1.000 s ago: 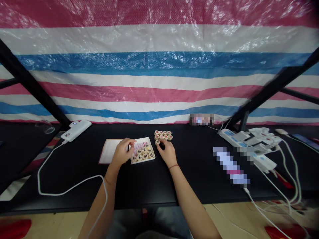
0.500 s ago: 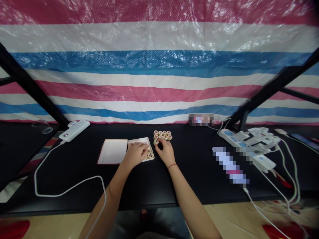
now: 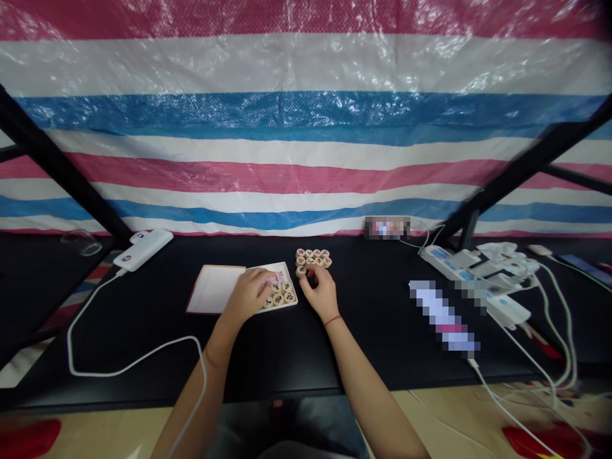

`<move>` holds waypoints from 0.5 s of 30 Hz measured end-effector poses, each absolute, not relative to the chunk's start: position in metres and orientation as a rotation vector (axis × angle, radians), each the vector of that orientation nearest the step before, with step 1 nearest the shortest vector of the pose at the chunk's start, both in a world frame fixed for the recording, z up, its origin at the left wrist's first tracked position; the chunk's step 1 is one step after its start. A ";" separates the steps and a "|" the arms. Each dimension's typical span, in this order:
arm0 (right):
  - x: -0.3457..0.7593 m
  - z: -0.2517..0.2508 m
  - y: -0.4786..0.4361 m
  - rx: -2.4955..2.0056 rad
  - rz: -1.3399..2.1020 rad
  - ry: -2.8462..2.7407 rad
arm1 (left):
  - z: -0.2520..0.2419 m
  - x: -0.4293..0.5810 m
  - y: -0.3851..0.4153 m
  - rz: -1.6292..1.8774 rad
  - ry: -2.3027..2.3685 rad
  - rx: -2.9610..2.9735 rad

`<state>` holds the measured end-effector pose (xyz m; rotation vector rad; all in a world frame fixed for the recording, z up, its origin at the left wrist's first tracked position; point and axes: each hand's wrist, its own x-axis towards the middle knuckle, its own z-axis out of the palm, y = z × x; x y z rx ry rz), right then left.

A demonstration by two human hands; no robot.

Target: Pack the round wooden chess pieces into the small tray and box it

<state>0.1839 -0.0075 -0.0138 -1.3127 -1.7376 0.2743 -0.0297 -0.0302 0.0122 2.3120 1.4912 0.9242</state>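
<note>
Filling looks roughly half done: several pieces [image 3: 282, 294] lie in the box [image 3: 289, 267] under the left hand [image 3: 248, 293], fingers together, hold unclear; the right hand [image 3: 319, 290] pinches a piece [image 3: 301, 271] at the table pile [image 3: 314, 257]

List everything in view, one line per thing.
Tarp: one, red, white and blue stripes, behind the table.
Table: one, black, foreground.
Frame struts: two, black, slanting at left and right.
Power bank: one, white, table's far left.
Cable: one, white, trailing from power bank.
Box lid: one, white, left of box.
Box: one, white, mid-table.
Boxed xiangqi pieces: several, pale wood, inside box.
Loose xiangqi pieces: about nine, pale wood, behind box.
Power strips: at least two, white, table's right.
Left hand: over box.
Right hand: fingertips at nearest loose piece.
</note>
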 end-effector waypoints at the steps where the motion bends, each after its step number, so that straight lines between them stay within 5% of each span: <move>1: 0.182 -0.011 -0.011 -1.273 0.317 -1.755 | 0.012 -0.036 -0.030 0.925 1.551 2.293; 15: 0.171 -0.010 -0.016 -1.203 0.617 -1.916 | 0.010 -0.054 -0.039 0.744 1.794 2.219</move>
